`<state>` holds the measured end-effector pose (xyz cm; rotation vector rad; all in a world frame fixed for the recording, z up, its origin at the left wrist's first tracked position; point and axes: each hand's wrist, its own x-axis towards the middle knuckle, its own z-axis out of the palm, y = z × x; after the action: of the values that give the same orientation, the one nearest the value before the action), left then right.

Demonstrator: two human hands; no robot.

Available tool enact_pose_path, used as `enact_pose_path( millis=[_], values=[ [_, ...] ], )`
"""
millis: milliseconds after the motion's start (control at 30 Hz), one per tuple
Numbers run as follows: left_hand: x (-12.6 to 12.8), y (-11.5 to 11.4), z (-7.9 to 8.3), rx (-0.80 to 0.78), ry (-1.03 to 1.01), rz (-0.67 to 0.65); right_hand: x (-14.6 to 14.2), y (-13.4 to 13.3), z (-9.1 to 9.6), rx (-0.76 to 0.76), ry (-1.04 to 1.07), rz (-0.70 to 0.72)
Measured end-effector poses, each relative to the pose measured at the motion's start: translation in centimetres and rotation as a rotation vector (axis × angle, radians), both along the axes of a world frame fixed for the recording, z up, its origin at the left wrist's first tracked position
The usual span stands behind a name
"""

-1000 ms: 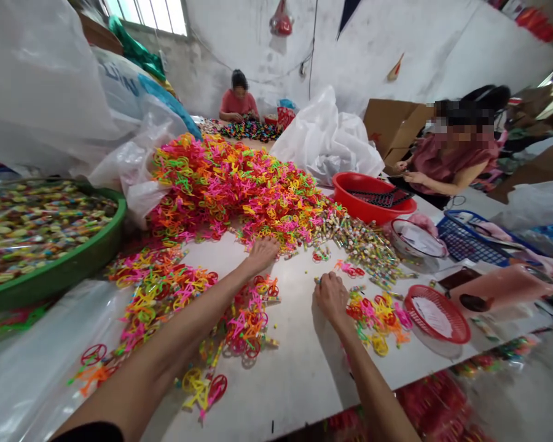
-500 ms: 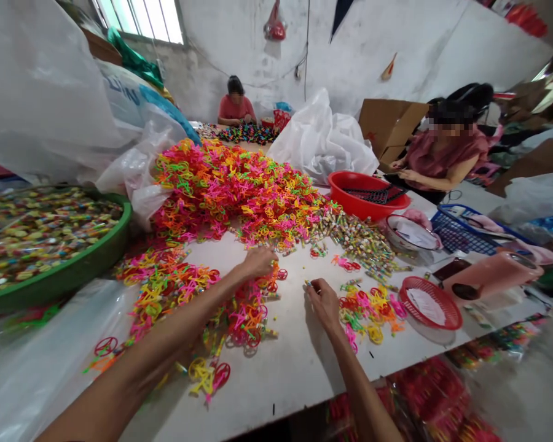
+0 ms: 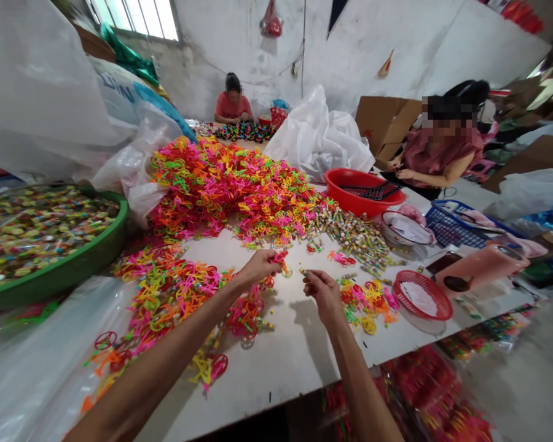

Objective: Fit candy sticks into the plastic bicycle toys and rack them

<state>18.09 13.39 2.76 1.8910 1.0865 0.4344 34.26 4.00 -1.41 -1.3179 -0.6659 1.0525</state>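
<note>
My left hand (image 3: 260, 266) is closed over the white table, pinching small plastic toy pieces (image 3: 281, 258) in red and pink, with a yellow ring hanging below. Facing it on the right, my right hand (image 3: 323, 292) has thumb and fingers pressed together on a small candy tube (image 3: 303, 272), mostly hidden by the fingertips. A short gap separates the two hands. Beyond them rises a big heap of bright plastic pieces (image 3: 230, 184). A looser spread of such pieces (image 3: 175, 288) lies under and beside my left forearm, and a smaller pile (image 3: 368, 301) sits right of my right hand.
Small filled tubes (image 3: 350, 236) lie heaped before a red basin (image 3: 336, 193). At right are a red basket (image 3: 399, 288), a pink cylinder (image 3: 483, 270) and a blue basket (image 3: 447, 227). A green tub (image 3: 115, 227) stands left. Two people work farther back.
My left hand has lifted from the pieces near the heap and now shows pieces in its fingers. My right hand has risen slightly, still pinching the candy tube.
</note>
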Motion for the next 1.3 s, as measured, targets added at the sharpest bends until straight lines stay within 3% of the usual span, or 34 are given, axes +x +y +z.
enact_pose_path(
  millis=[133,267,467,667,733,833,967,1133,1300],
  values=[
    [-2.0,-5.0,0.6,-0.257,-0.216,-0.109,-1.3,-2.2,2.2,0.036,0.146,0.254],
    [-2.9,-8.5,-0.1,-0.593,-0.531,-0.087,-2.0,-4.9,2.5,-0.011,0.191,0.408],
    [-3.0,-10.4,-1.0,-0.705,-0.619,-0.085,-1.8,-6.9,2.0,-0.040,0.241,0.439],
    [-4.1,-11.0,-1.3,-0.823,-0.582,-0.120,-2.3,-7.5,1.8,-0.095,0.322,0.520],
    [-4.6,-11.0,-1.4,-0.802,-0.532,-0.150,-2.6,-7.5,1.8,-0.120,0.324,0.559],
    [-5.0,-10.9,-1.3,-0.632,-0.432,-0.152,-2.9,-7.3,2.0,-0.120,0.215,0.574],
    [-5.2,-10.8,-1.1,-0.392,-0.305,-0.042,-3.6,-7.1,1.9,-0.095,0.047,0.517],
    [-5.3,-10.3,-1.6,-0.346,-0.227,-0.058,-4.4,-6.8,0.6,-0.106,-0.009,0.515],
    [-4.8,-9.3,-2.5,-0.103,-0.175,0.061,-4.0,-5.0,0.9,-0.045,-0.239,0.533]
  ],
)
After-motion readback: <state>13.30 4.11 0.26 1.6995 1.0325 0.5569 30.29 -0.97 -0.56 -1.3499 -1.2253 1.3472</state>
